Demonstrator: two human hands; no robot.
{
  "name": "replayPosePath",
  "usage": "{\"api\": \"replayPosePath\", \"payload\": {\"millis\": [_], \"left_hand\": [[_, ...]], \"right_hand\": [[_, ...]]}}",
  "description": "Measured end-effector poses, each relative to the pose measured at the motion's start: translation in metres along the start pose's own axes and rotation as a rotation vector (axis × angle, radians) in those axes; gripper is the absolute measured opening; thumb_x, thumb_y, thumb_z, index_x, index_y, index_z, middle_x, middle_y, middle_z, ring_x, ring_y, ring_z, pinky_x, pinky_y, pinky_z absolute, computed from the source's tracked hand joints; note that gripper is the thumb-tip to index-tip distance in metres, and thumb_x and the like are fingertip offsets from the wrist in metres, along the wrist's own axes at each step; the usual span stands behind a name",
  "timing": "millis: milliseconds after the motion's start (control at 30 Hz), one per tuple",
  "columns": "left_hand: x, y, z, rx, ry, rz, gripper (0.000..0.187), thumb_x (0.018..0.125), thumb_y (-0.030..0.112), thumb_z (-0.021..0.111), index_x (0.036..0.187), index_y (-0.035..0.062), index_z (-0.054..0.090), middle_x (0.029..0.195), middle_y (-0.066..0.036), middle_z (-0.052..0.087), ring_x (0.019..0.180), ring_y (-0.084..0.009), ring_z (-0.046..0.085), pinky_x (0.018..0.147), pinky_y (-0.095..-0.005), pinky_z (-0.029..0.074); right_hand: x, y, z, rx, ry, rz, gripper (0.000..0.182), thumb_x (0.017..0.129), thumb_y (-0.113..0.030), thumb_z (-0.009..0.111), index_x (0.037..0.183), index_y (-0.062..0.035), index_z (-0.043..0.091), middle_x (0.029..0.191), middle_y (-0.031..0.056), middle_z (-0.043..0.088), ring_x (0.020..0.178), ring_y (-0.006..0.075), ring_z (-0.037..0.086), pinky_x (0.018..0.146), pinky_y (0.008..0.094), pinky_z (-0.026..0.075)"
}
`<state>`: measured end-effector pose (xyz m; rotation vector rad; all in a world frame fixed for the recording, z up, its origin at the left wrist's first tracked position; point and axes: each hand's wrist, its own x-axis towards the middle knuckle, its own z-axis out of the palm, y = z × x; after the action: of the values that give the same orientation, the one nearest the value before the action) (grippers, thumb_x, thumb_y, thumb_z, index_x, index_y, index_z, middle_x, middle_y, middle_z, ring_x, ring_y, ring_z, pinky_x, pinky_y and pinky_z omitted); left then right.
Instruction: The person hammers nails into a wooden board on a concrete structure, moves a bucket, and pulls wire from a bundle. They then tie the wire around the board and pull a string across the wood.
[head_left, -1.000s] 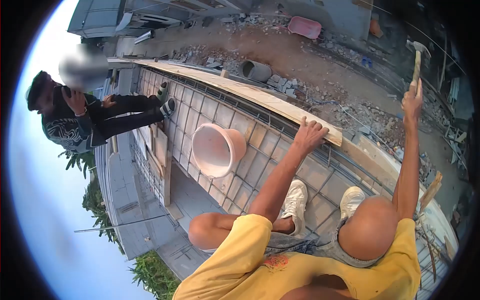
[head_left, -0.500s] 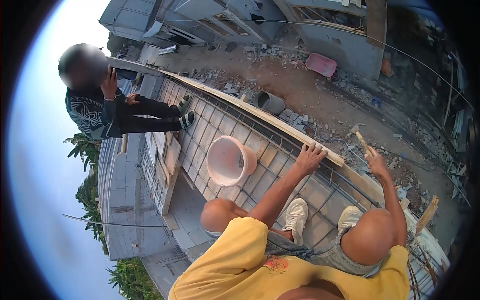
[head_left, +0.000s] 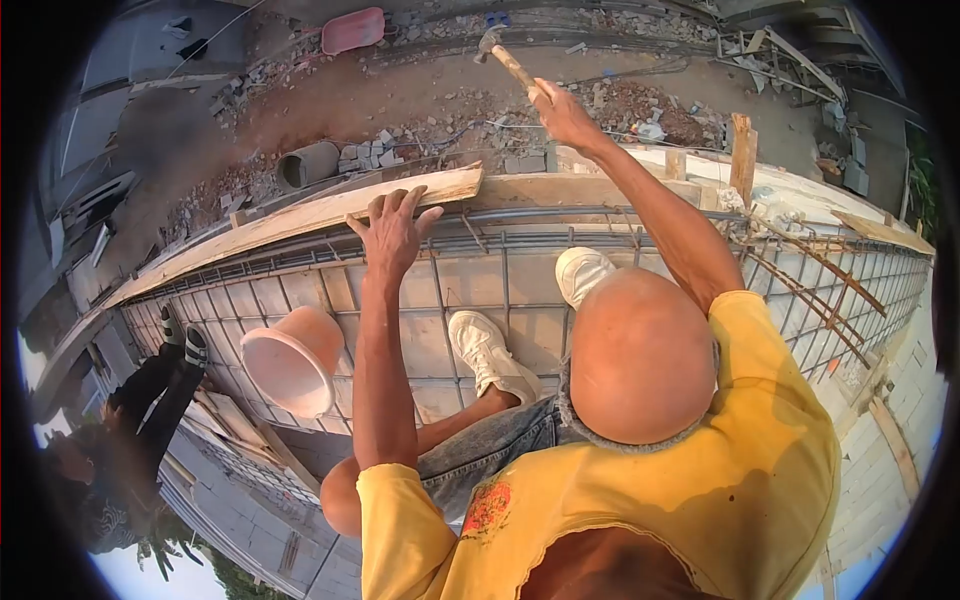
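Note:
My left hand (head_left: 391, 240) rests on the right end of a long wooden plank (head_left: 270, 220), its fingers spread across the wood. This plank runs along the outer edge of a rebar grid (head_left: 440, 290). Out beyond that edge, my right hand (head_left: 567, 116) is raised and closed around the wooden handle of a claw hammer (head_left: 514, 67). The hammer's metal head points away from me, apart from the plank. A second board (head_left: 580, 190) continues the edge to the right of the plank's end.
A pale pink bucket (head_left: 295, 360) stands tilted on the grid, left of my left arm. Another person (head_left: 150, 410) is at the far left. An upright wooden stake (head_left: 742, 160) rises at right. Below the edge lie rubble, a concrete pipe (head_left: 308, 167) and a pink tub (head_left: 353, 30).
The view has swung to the right, so the bucket and the other person now appear farther left. My left hand stays on the plank, and my right hand still holds the hammer out.

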<state>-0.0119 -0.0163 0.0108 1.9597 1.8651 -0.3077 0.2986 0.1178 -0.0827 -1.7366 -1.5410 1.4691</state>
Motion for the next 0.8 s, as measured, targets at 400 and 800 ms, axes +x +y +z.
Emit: {"api": "replayPosePath", "payload": {"millis": [400,800], "left_hand": [[0.009,-0.001,0.011,-0.132,0.010,-0.095,0.049,0.094,0.051,0.064,0.135,0.0233,0.061,0.149,-0.004,0.047,0.145,-0.0318,0.031,0.108,-0.0832,0.006],[0.015,-0.002,0.023,-0.154,0.011,-0.100,0.063,0.088,0.063,0.064,0.137,0.0230,0.059,0.157,-0.007,0.037,0.149,-0.0356,0.023,0.105,-0.0859,0.000]], "right_hand": [[-0.025,0.046,0.080,-0.496,-0.523,0.085,0.058,0.101,-0.036,0.045,0.150,-0.0046,0.043,0.141,0.0253,0.056,0.126,0.0435,0.056,0.108,0.0505,0.042],[0.101,-0.131,-0.072,-0.185,0.765,-0.596,0.053,0.106,-0.036,0.047,0.150,-0.0083,0.044,0.100,0.0251,0.065,0.085,0.0364,0.066,0.076,0.0475,0.051]]}}
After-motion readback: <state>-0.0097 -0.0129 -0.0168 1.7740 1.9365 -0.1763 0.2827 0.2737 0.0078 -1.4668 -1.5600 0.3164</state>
